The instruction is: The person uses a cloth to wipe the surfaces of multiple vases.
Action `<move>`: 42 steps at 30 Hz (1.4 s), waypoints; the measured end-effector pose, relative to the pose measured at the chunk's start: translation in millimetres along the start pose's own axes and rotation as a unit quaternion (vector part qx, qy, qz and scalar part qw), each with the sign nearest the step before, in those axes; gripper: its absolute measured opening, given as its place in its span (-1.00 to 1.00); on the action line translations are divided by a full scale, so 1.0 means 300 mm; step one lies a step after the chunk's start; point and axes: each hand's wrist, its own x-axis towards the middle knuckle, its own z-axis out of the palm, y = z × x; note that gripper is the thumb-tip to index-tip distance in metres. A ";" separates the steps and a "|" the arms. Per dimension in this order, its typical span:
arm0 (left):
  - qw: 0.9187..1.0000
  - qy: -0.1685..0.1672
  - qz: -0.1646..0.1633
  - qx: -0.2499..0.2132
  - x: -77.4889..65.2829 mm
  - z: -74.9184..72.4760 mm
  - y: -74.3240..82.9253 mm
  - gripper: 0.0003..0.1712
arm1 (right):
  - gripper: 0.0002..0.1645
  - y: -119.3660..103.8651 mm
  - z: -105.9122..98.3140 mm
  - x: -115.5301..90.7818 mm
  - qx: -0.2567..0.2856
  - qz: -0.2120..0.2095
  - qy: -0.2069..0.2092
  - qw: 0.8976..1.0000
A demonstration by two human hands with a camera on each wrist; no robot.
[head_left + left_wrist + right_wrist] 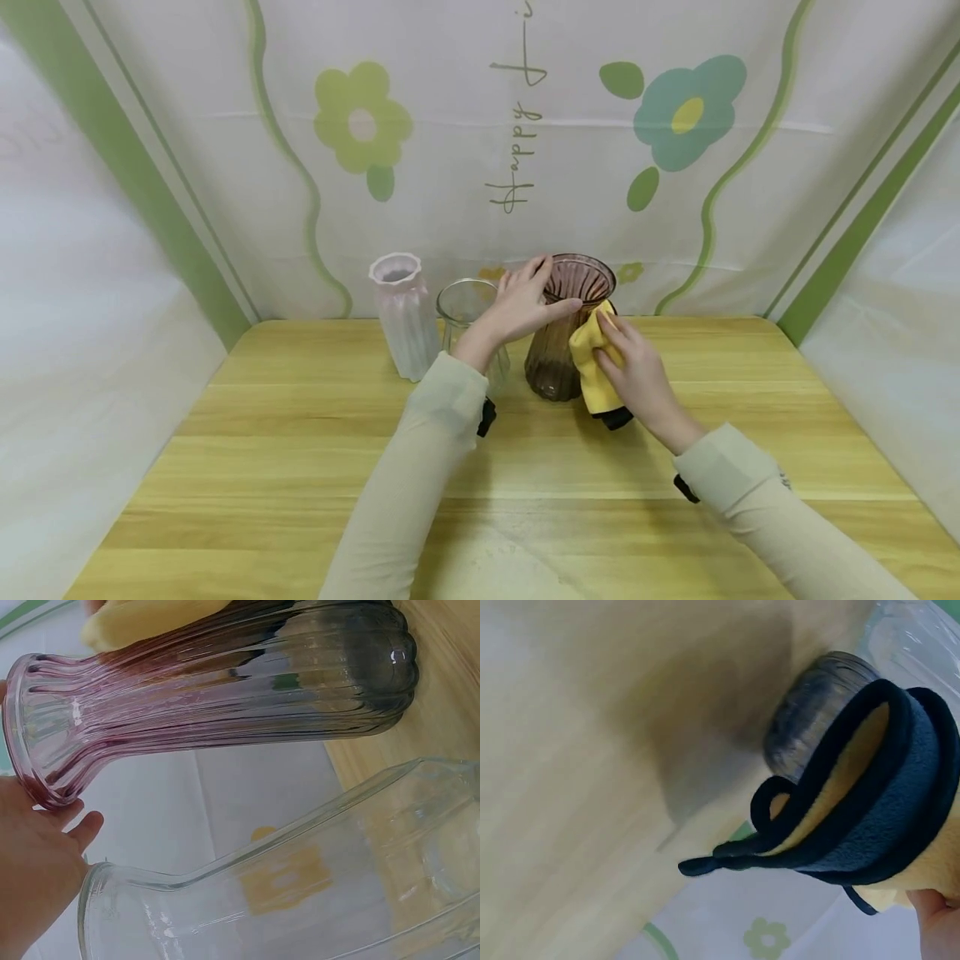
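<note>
A ribbed glass vase [551,358], purple at its flared mouth and smoky brown lower down, stands upright on the table. My left hand [523,307] holds it by the rim, with the thumb across the front; in the left wrist view, fingertips show against the underside of the lip. On the vase's right side, my right hand [639,371] pinches a yellow cloth [597,379] against the glass just below the mouth. The right wrist view shows the cloth's dark edging [855,787] and a blue-grey inner face hanging in folds, partly hiding the vase base [817,712].
Close on the left, partly behind my left forearm, stands a clear glass vase [300,892]. Left of that is a white fluted vase [408,333]. The wooden table [300,467] ends at a flower-printed curtain [450,167] behind the vases.
</note>
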 end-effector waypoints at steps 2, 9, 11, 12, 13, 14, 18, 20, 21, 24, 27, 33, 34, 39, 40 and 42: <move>1.000 0.002 -0.002 0.004 0.001 0.001 0.002 0.01 | -0.35 0.012 0.005 -0.011 -0.009 0.010 -0.023 1.000; 1.000 0.010 -0.013 0.020 0.003 0.009 0.006 0.06 | -0.37 0.053 0.018 -0.059 -0.032 0.060 -0.122 0.990; 1.000 0.013 -0.015 0.023 0.004 0.012 0.008 0.07 | -0.37 0.062 0.023 -0.073 -0.042 0.068 -0.142 0.987; 0.999 0.014 -0.017 0.023 0.004 0.013 0.009 0.08 | -0.37 0.067 0.025 -0.079 -0.046 0.071 -0.149 0.985; 0.999 0.016 -0.017 0.024 0.004 0.015 0.010 0.09 | -0.37 0.070 0.026 -0.084 -0.049 0.073 -0.154 0.984; 0.999 0.018 -0.018 0.025 0.004 0.016 0.012 0.11 | -0.37 0.074 0.028 -0.088 -0.053 0.073 -0.158 0.983; 0.999 0.030 -0.023 0.028 0.001 0.022 0.016 0.13 | -0.39 0.078 0.030 -0.092 -0.063 0.066 -0.155 0.984; 0.998 0.038 -0.024 0.032 0.001 0.026 0.016 0.12 | -0.41 0.075 0.026 -0.085 -0.066 0.063 -0.148 0.985; 0.998 0.042 -0.023 0.034 0.000 0.027 0.017 0.11 | -0.41 0.072 0.023 -0.080 -0.065 0.062 -0.143 0.986; 0.998 0.048 -0.021 0.040 0.000 0.028 0.018 0.09 | -0.42 0.059 0.010 -0.060 -0.054 0.058 -0.122 0.989; 0.998 0.049 -0.019 0.041 -0.001 0.025 0.018 0.08 | -0.41 0.043 -0.002 -0.037 -0.043 0.045 -0.093 0.994; 0.999 0.042 -0.011 0.031 0.001 0.017 0.014 0.02 | -0.38 0.016 -0.018 0.006 -0.025 0.011 -0.019 0.999; 0.999 0.040 -0.010 0.028 0.002 0.016 0.012 0.02 | -0.38 0.010 -0.019 0.012 -0.020 0.008 -0.009 1.000; 0.999 0.033 -0.005 0.014 0.005 0.016 0.007 0.00 | -0.36 -0.004 -0.023 0.025 -0.005 0.006 0.005 1.000; 0.999 0.032 -0.005 0.013 0.005 0.017 0.006 0.00 | -0.36 -0.002 -0.021 0.024 -0.006 0.007 0.002 1.000; 0.999 0.032 -0.001 0.013 0.005 0.017 0.005 0.00 | -0.35 0.006 -0.016 0.018 -0.008 0.008 -0.007 1.000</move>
